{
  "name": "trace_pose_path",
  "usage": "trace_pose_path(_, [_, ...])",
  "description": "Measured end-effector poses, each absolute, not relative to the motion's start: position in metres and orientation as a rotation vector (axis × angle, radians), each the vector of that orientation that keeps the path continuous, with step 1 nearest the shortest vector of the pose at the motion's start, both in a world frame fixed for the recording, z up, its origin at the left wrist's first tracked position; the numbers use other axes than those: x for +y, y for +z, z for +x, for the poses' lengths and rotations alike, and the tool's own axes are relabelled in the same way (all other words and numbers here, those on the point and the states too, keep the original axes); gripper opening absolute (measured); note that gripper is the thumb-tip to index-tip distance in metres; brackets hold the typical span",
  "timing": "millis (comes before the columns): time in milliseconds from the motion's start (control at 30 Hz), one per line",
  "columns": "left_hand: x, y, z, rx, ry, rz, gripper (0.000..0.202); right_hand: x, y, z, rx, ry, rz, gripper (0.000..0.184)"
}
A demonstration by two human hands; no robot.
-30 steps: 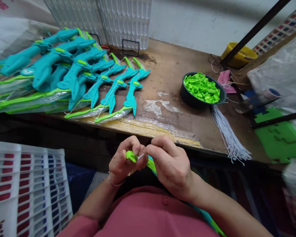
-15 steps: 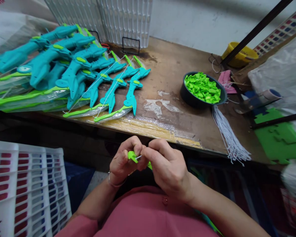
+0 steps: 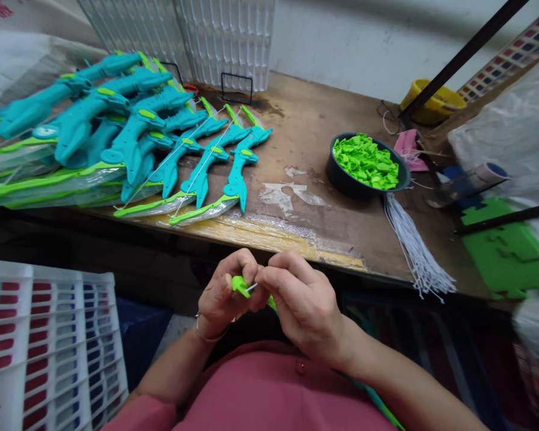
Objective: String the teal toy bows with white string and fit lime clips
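Observation:
Close together in front of my body, both hands work at the tip of a bright green plastic piece (image 3: 239,285). My left hand (image 3: 227,284) is closed, pinching this piece between thumb and fingers. A short length of white string (image 3: 251,288) runs from the green piece to my right hand (image 3: 303,305), whose thumb and forefinger are pinched on it. More green shows behind my right hand, and a teal and green part (image 3: 377,401) lies low by my right forearm, mostly hidden by the arm and shirt.
Teal toy bows (image 3: 238,173) with green limbs are piled on the left of the wooden table (image 3: 296,120). A dark bowl (image 3: 354,187) of small green pieces stands at right, beside a bundle of white strings (image 3: 415,245). A white plastic crate (image 3: 49,353) stands lower left.
The hands stay nearly in place, still pinching the green piece and the string. The whole view has shifted very slightly.

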State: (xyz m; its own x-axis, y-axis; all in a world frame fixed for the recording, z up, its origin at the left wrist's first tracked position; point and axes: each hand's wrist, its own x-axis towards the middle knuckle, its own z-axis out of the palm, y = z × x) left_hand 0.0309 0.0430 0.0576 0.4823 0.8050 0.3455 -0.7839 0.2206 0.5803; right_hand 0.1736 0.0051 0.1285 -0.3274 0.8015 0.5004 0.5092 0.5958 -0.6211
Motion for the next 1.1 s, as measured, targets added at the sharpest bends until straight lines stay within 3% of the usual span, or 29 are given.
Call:
trace_pose_path(433, [0.043,0.058,0.029,0.072,1.093,0.774,0.035,0.005,0.136,0.174,-1.951,0.67,-1.057,0.023])
trace_pose_path(767, [0.039,0.069,0.031,0.189,1.09,0.702,0.034,0.005,0.122,0.171,-2.083,0.31,-1.037,0.026])
trace_pose_path(967, [0.035,0.074,0.029,0.295,1.05,0.7,0.035,0.011,0.122,0.178,-2.124,0.326,-1.018,0.034])
trace_pose_path(1100, [0.031,0.079,0.03,0.381,1.058,0.695,0.031,0.011,0.121,0.179,-2.126,0.281,-0.998,0.027])
